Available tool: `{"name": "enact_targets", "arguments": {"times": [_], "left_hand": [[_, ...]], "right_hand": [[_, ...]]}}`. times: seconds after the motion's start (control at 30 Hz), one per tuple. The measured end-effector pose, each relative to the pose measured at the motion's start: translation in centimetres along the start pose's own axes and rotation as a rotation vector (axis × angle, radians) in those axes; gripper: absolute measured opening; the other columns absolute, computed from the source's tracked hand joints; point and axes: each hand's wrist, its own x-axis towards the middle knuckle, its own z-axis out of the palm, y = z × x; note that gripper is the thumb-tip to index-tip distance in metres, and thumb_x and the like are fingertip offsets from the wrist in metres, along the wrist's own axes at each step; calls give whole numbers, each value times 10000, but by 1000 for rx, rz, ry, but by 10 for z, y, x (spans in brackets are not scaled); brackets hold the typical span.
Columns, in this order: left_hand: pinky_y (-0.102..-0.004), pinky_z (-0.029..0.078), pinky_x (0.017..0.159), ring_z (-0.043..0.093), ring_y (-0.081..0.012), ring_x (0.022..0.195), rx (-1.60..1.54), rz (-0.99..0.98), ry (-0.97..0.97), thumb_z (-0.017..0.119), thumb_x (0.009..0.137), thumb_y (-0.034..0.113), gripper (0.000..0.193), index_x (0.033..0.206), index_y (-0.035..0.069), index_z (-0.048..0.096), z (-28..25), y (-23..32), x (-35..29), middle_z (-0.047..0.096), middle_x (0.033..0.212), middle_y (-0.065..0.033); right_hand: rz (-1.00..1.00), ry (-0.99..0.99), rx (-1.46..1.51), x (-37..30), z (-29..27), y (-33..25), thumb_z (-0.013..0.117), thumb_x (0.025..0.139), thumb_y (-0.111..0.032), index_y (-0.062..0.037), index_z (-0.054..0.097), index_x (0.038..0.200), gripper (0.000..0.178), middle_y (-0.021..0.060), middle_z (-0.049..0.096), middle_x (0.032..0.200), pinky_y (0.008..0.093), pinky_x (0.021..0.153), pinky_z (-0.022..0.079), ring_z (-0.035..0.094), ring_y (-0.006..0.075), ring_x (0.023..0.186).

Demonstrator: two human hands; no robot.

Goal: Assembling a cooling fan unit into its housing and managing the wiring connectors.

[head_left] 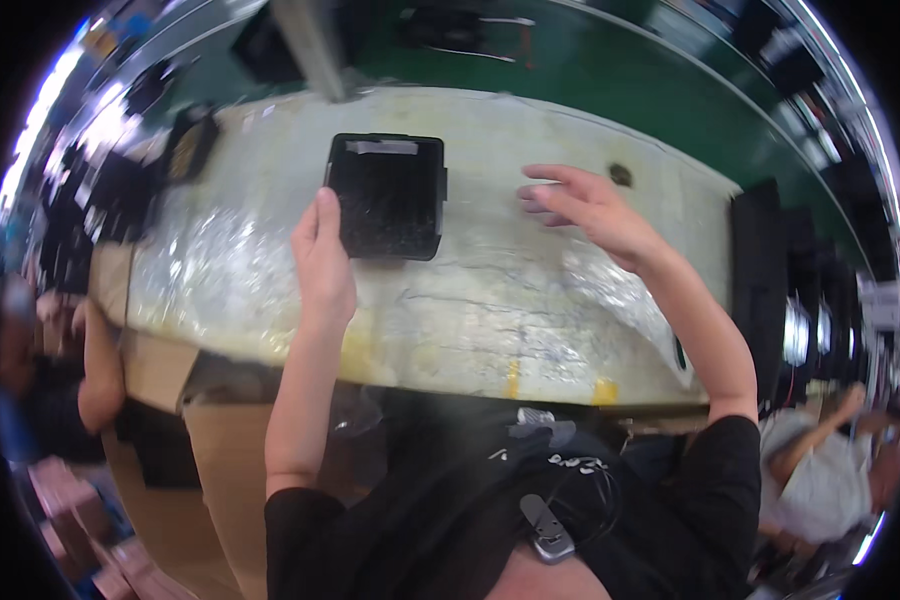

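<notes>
A flat black square case with a pale strip near its far edge is over the plastic-covered table. My left hand grips its left side, thumb along the near left edge; the fingers beneath are hidden. Some way to the right, my right hand is raised above the table, apart from the case. Its fingers point left, somewhat spread and slightly blurred, and nothing shows in them.
A small dark object lies beyond my right hand. Black stacked items stand at the table's right end. An open cardboard box is below the near left edge. Co-workers sit at far left and far right. A grey post rises behind the table.
</notes>
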Motion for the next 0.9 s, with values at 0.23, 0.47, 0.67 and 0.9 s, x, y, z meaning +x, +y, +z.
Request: {"name": "enact_targets", "arguments": {"times": [0.23,0.47,0.67,0.9], "left_hand": [[-290,414,955,555,-133,1042,62,-103,-237,466,1050,334,465,1218,-84,580,139,-62,18,642,1157,-86],[-380,448,860,598,-253,964,284,-22,-381,430,1033,282,407,1102,-83,598,309,-138,0,666,1013,-197],[-414,406,970,551,-333,1111,358,96,-386,473,1013,382,495,1261,-44,512,355,-190,-10,588,1200,-246],[-418,236,1152,300,-360,1402,325,82,-192,631,894,555,954,1446,-114,231,294,-106,62,303,1487,-288]], "right_hand": [[-286,290,-263,-97,7,19,681,905,-239,-27,506,1369,540,181,517,1383,372,1027,422,485,264,1291],[-268,680,-237,-180,-6,61,705,863,-143,-29,518,1356,539,169,436,1459,378,1025,414,447,252,1327],[-249,699,43,-189,-4,88,690,862,-86,12,503,1352,533,152,480,1433,362,1011,417,494,229,1278],[-97,682,-100,-194,36,100,698,870,-99,39,602,1219,387,122,696,1052,287,814,503,651,158,961]]}}
